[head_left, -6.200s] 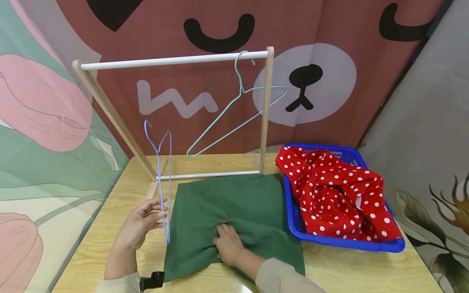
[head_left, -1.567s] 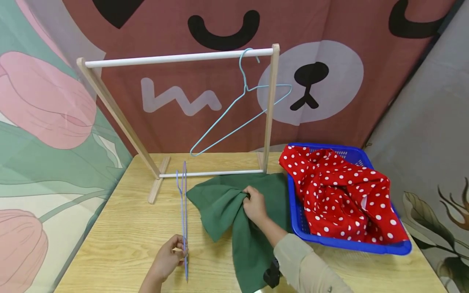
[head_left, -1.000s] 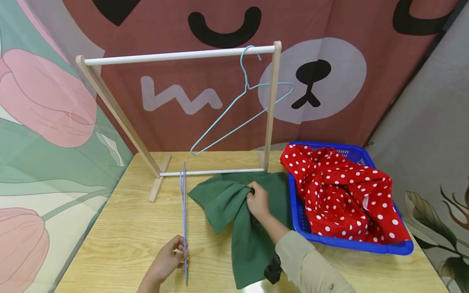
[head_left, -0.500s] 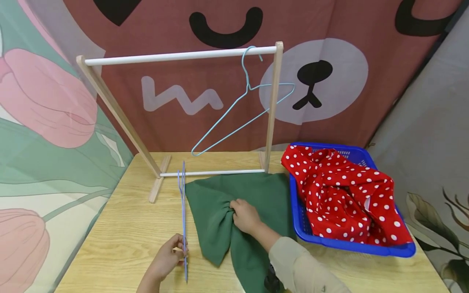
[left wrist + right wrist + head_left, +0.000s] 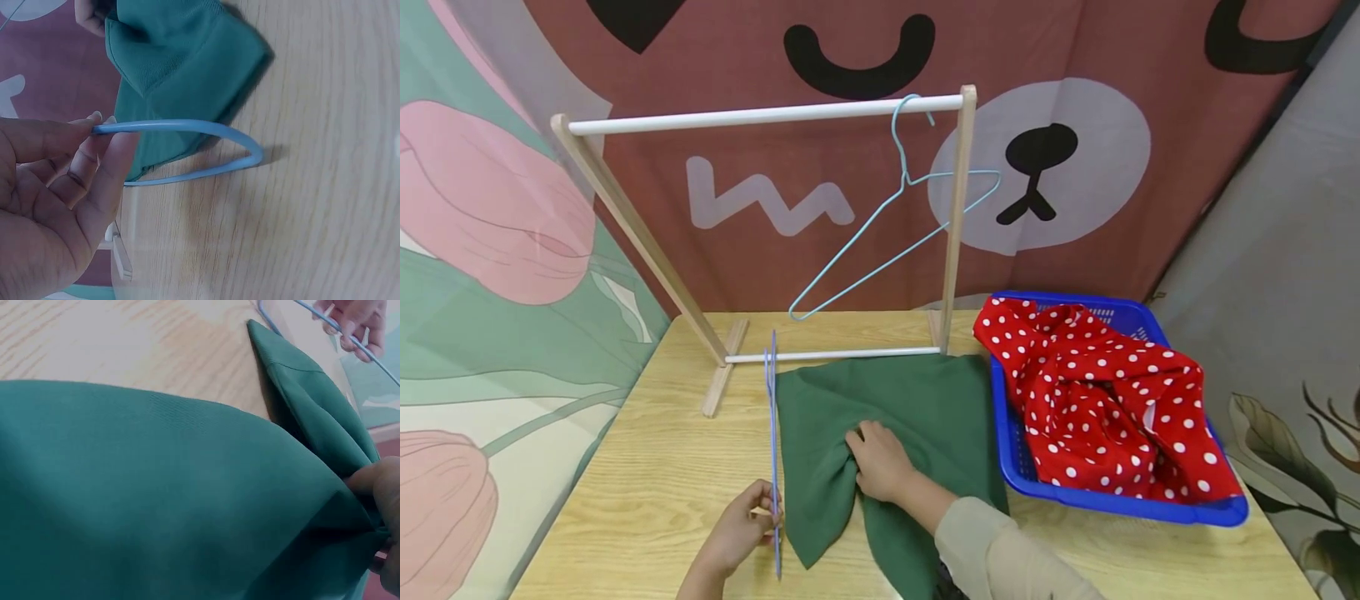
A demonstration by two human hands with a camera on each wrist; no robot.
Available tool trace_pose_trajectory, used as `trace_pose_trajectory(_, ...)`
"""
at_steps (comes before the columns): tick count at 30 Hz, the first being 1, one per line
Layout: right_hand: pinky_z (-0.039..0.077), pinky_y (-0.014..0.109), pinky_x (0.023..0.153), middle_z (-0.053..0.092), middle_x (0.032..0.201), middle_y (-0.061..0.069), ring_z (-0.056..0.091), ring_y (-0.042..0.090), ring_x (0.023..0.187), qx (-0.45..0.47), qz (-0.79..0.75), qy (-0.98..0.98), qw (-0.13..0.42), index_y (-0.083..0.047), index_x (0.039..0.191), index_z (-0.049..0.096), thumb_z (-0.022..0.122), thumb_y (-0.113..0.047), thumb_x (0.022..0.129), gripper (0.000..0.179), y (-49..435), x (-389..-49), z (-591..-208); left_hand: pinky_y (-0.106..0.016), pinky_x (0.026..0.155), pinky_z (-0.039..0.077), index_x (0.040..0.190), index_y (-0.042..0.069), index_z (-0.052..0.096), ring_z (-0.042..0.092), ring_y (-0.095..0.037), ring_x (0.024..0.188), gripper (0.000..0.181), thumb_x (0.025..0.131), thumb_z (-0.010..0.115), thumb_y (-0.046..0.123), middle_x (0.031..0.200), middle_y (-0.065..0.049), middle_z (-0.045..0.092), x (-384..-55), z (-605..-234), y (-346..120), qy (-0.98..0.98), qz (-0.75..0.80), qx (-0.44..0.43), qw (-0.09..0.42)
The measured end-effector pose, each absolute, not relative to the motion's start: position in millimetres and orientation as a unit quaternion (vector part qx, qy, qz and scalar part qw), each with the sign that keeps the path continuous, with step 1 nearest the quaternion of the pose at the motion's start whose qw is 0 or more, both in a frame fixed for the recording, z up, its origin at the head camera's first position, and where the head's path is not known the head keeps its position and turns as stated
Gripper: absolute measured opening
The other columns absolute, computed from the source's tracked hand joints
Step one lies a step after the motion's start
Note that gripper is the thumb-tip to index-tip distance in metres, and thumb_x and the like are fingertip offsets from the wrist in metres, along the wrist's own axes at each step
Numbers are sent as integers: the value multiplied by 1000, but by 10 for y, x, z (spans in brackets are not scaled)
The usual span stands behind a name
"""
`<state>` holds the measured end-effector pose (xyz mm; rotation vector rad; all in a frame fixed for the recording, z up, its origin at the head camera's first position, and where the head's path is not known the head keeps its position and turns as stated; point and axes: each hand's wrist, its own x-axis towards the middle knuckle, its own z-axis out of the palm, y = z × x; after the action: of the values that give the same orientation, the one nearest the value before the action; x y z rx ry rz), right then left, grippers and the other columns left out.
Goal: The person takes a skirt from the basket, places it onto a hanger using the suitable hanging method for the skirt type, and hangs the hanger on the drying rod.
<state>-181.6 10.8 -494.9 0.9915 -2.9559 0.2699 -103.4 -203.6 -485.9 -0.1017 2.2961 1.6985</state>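
Observation:
In the head view my left hand (image 5: pixel 737 529) pinches a thin lavender-blue clothes hanger (image 5: pixel 772 450) by its lower end. The hanger stands edge-on just left of a green cloth (image 5: pixel 910 400); in the left wrist view the rounded end of the hanger (image 5: pixel 187 125) sticks out past thumb and fingers. My right hand (image 5: pixel 882 461) grips a bunched fold of the green cloth, which is spread on the table, its near-left part gathered and its lower edge parted. Up close in the right wrist view, thumb and fingers pinch the cloth (image 5: pixel 156 481); some fingertips are hidden in the folds.
Behind the cloth stands a small rack (image 5: pixel 760 117) with wooden posts and white rods. A light-blue hanger (image 5: pixel 850 246) hangs at its right end. On the right, a blue basket (image 5: pixel 1120 500) holds red polka-dot fabric (image 5: pixel 1090 400). Printed curtains (image 5: pixel 737 275) close off the back.
Over the last second my right hand has moved left and toward me, lowering the lifted fold of green cloth. Earlier, my left hand brought the lavender-blue hanger down and nearer; it now stays almost still.

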Motion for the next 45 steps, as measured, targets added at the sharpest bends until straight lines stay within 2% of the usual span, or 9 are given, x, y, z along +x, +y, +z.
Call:
trace_pose_trajectory(5, 26, 39, 93, 31, 126, 15, 32, 27, 114, 342, 57, -938, -14, -11, 127, 37, 66, -30, 74, 64, 27, -1762, -4994, -31, 55, 47, 90, -5, 43, 46, -17, 65, 13, 78, 47, -9, 79, -7, 42, -1021, -4863, -2077, 793, 590, -39, 146)
trace_pose_trajectory(11, 24, 39, 93, 32, 128, 11, 30, 24, 116, 359, 17, -933, -32, -14, 128, 37, 65, -51, 67, 77, -89, -1698, -5009, -30, 53, 46, 90, -4, 45, 46, -16, 65, 12, 79, 48, -8, 77, -5, 42, -1004, -4863, -2102, 795, 586, -42, 149)
trace_pose_trajectory(18, 22, 46, 94, 35, 128, 12, 31, 25, 117, 338, -13, -940, -31, -15, 129, 38, 54, -72, 59, 91, -252, -1620, -5041, -28, 52, 45, 89, -3, 45, 47, -18, 67, 12, 79, 50, -7, 79, -7, 40, -986, -4878, -2119, 800, 579, -36, 154)
trace_pose_trajectory(22, 23, 47, 94, 37, 127, 13, 32, 26, 117, 329, -22, -943, -33, -15, 128, 40, 47, -73, 64, 87, -321, -1615, -5039, -29, 53, 45, 90, -3, 45, 48, -19, 68, 12, 80, 50, -6, 79, -7, 40, -986, -4863, -2131, 804, 572, -26, 157)
trace_pose_trajectory(28, 25, 46, 95, 37, 129, 13, 32, 26, 119, 298, -31, -952, -69, -15, 127, 42, 37, -66, 76, 72, -410, -1594, -5046, -27, 52, 44, 90, -3, 45, 49, -20, 69, 11, 80, 49, -6, 80, -7, 41, -972, -4821, -2139, 811, 564, -17, 153)
trace_pose_trajectory(33, 30, 45, 92, 35, 130, 16, 35, 27, 116, 280, -24, -956, -86, -18, 122, 49, 42, -51, 84, 51, -438, -1592, -5078, -28, 52, 45, 90, -4, 45, 50, -18, 65, 14, 78, 48, -10, 78, -8, 43, -974, -4815, -2127, 817, 560, -30, 135)
trace_pose_trajectory(39, 39, 38, 82, 34, 130, 19, 44, 27, 104, 270, -3, -960, -71, -24, 106, 61, 53, -39, 83, 29, -421, -1673, -5105, -33, 54, 48, 90, -4, 45, 50, -17, 64, 18, 75, 45, -14, 77, -7, 44, -971, -4805, -2133, 815, 565, -41, 124)
trace_pose_trajectory(41, 38, 36, 80, 42, 125, 16, 44, 25, 101, 262, 14, -962, -73, -26, 104, 62, 56, -38, 81, 27, -408, -1705, -5100, -33, 54, 48, 89, -4, 45, 50, -18, 65, 17, 75, 44, -14, 77, -7, 44, -969, -4807, -2137, 813, 567, -42, 124)
trace_pose_trajectory(45, 36, 31, 72, 53, 96, 5, 44, 19, 85, 252, 49, -964, -71, -27, 101, 63, 61, -34, 78, 24, -379, -1755, -5091, -34, 55, 48, 90, -4, 45, 50, -19, 67, 16, 76, 43, -13, 78, -7, 45, -962, -4805, -2144, 812, 568, -41, 130)
